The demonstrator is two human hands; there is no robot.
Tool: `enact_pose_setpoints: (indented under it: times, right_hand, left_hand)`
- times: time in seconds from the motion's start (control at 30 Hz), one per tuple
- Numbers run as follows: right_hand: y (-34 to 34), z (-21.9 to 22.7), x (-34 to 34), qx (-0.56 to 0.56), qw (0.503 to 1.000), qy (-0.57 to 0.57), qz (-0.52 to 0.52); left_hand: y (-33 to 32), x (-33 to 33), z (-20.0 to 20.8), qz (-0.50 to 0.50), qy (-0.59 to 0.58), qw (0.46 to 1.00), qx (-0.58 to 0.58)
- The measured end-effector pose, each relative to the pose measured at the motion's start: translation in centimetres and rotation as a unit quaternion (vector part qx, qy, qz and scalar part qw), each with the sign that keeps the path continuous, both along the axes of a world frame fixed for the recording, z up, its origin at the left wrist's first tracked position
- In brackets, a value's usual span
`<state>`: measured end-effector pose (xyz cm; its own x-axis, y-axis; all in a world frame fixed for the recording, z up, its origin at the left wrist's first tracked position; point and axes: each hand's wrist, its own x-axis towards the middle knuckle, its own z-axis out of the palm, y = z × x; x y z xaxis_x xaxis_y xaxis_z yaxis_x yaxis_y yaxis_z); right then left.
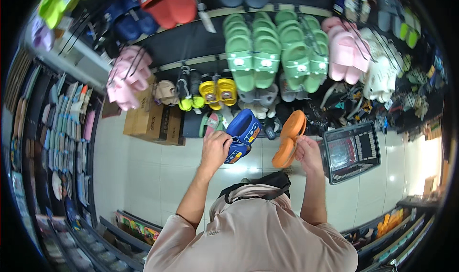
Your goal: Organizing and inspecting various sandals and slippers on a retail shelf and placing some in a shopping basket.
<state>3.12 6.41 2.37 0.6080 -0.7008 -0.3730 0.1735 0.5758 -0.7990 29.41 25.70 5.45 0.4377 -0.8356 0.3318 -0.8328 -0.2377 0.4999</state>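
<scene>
My left hand (pixel 216 149) is closed at the near-left side of a pair of blue slide sandals (pixel 245 128), which carry a colourful print on their straps. My right hand (pixel 308 153) pinches the side of a pair of orange slide sandals (pixel 289 139). Both pairs are held up in front of me, apart from each other, with the shelf of footwear behind them. Just beyond the blue pair sits a pink-and-green pair of sandals (pixel 213 123). What exactly the fingertips grip on each pair is partly hidden.
A dark shopping basket (pixel 351 152) stands on the tiled floor to the right. Cardboard boxes (pixel 150 121) are stacked at the left. Green slides (pixel 267 57), pink slides (pixel 345 57) and yellow slides (pixel 217 92) hang on the rack ahead. Stocked shelves (pixel 62 133) line the far left.
</scene>
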Motion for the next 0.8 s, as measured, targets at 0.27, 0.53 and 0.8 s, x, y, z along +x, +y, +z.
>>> enact_pose_setpoints:
  times: [0.27,0.53,0.8]
  right_hand:
    - [5.7,1.4,10.0,0.001,0.989,-0.049,0.143]
    - [6.2,2.4,15.0,-0.019,0.982,-0.031,0.187]
    - [4.0,2.5,18.4,-0.050,0.975,0.005,0.216]
  left_hand:
    - [4.5,10.0,3.8,0.012,-0.038,0.999,-0.011]
    - [1.4,17.3,7.3,-0.009,-0.031,0.999,0.007]
    - [-4.0,22.1,9.8,-0.092,-0.060,0.992,0.055]
